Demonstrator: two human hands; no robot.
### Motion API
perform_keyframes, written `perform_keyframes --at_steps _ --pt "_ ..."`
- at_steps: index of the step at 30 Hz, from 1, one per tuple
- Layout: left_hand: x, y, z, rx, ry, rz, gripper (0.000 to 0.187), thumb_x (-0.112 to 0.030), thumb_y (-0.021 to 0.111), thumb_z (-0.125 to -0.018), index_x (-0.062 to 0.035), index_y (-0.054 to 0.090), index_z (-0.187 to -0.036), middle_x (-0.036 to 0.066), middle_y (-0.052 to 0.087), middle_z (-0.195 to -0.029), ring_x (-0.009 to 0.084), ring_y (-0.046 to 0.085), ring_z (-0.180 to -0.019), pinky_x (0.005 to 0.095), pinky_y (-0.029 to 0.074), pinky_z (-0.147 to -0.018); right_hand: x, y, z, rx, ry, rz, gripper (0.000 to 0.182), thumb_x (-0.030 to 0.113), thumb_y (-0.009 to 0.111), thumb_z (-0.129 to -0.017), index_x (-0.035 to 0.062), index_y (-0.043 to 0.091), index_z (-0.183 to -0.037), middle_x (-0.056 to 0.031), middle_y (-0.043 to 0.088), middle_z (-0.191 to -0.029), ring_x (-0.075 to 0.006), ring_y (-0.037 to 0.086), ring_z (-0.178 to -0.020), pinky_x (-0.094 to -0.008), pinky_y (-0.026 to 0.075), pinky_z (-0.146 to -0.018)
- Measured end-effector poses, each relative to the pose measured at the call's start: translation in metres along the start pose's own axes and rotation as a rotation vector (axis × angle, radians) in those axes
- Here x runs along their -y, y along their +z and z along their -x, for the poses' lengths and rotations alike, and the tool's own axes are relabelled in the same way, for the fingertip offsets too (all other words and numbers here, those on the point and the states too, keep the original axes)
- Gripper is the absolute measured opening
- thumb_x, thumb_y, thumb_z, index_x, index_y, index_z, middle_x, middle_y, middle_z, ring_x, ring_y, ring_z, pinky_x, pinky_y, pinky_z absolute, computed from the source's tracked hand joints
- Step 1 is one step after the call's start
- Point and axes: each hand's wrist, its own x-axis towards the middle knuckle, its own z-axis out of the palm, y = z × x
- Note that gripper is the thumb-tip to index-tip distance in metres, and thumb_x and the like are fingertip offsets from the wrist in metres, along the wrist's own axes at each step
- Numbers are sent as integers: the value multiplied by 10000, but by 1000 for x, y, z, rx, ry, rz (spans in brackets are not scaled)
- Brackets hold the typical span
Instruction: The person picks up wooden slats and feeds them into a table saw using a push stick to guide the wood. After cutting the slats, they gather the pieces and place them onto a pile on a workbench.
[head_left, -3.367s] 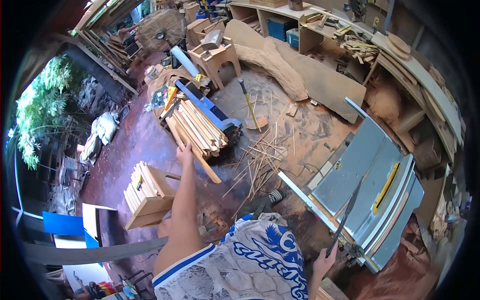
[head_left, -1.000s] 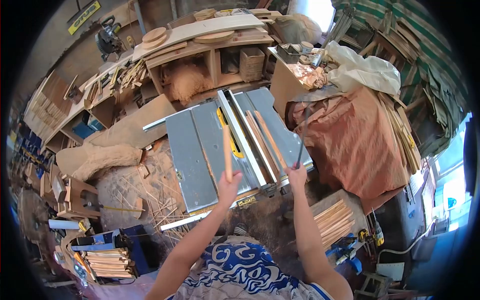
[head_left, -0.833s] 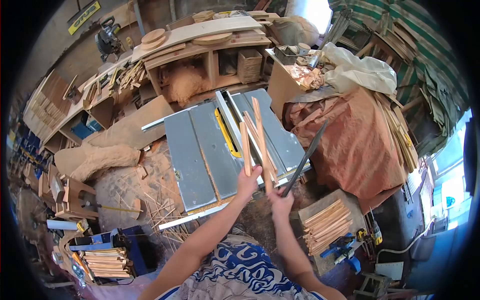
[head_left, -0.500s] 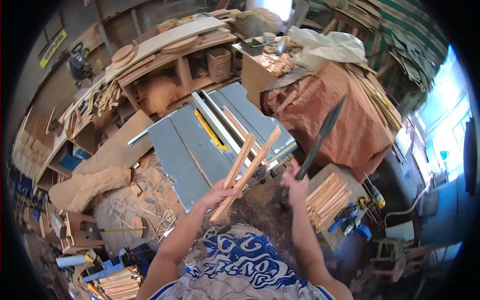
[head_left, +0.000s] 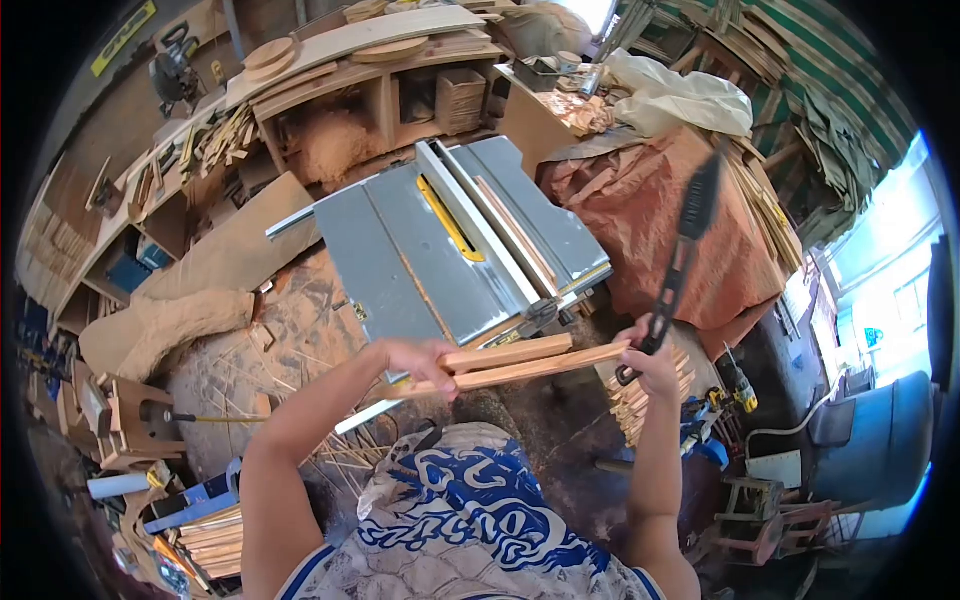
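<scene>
The wooden strips (head_left: 540, 366) have swung crosswise; the left grip (head_left: 420, 366) clasps both, the right grip (head_left: 651, 366) a black stick (head_left: 697, 205), best kept tilted clear.

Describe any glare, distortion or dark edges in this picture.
Head view: bright glare washes out the area above the blue barrel; head view: wide-angle distortion bows the bench, corners black; head view: left hand, right hand and wood strips read clearly.
</scene>
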Motion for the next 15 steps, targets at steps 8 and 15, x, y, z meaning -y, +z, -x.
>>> perform_keyframes --at_steps 8,15 --pt "-63 -75 45 -769 327 -430 391 -479 563 -1063 -109 680 -1117 -27 604 -826 118 566 -746 297 466 -651 -62 12 67 -645 -210 361 328 -62 720 -874 111 446 -926 23 502 -878 -78 506 -787 -244 443 -691" --pt "112 -9 -27 -1133 148 -517 545 -459 385 -1119 -88 526 -1492 243 699 -1249 417 677 -1157 488 521 -994 -203 4 137 -714 -39 747 196 36 723 -909 40 536 -968 -48 627 -862 -118 611 -802 -268 518 -731"
